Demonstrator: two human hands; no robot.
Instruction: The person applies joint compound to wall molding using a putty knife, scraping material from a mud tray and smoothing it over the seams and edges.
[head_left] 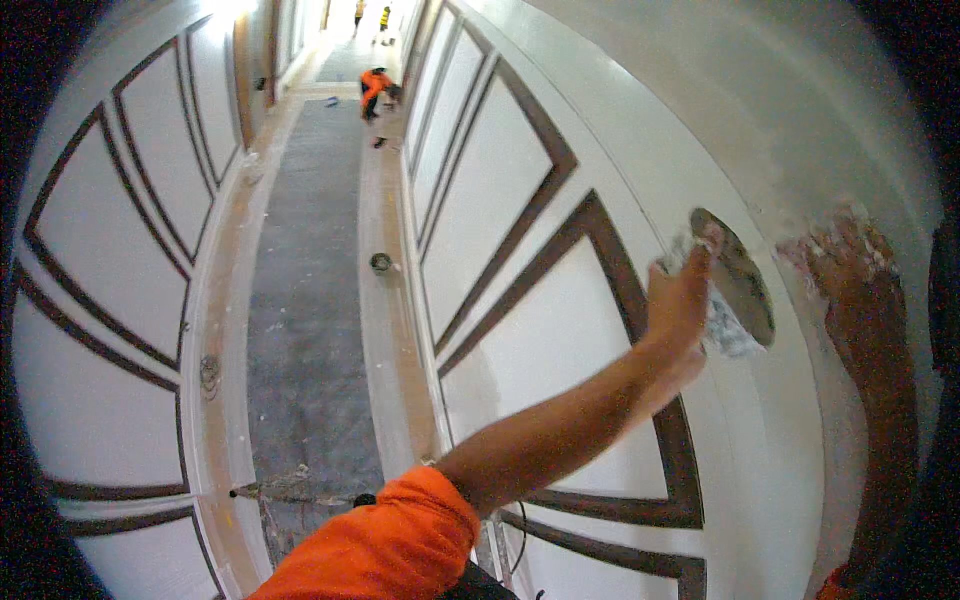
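My left hand [682,300], its arm in an orange sleeve, is raised to an oval dark patch [745,280] high on the right wall; it looks like an opening. Its fingers are closed on a crumpled white piece [735,332] that shows on both sides of the hand; its material is unclear. White paste marks the fingertips. Farther right, my right hand [848,258] rests on the pale surface [790,140] above the panelling. White paste thickly coats its spread fingers, and nothing shows in its grasp.
Dark-framed panels [600,300] line both corridor walls. A grey floor covering [305,300] runs down the middle, with a small round container [381,262] at its right side. Farther along, a person in orange [376,92] bends by the right wall. Tiny figures [384,22] stand at the far end.
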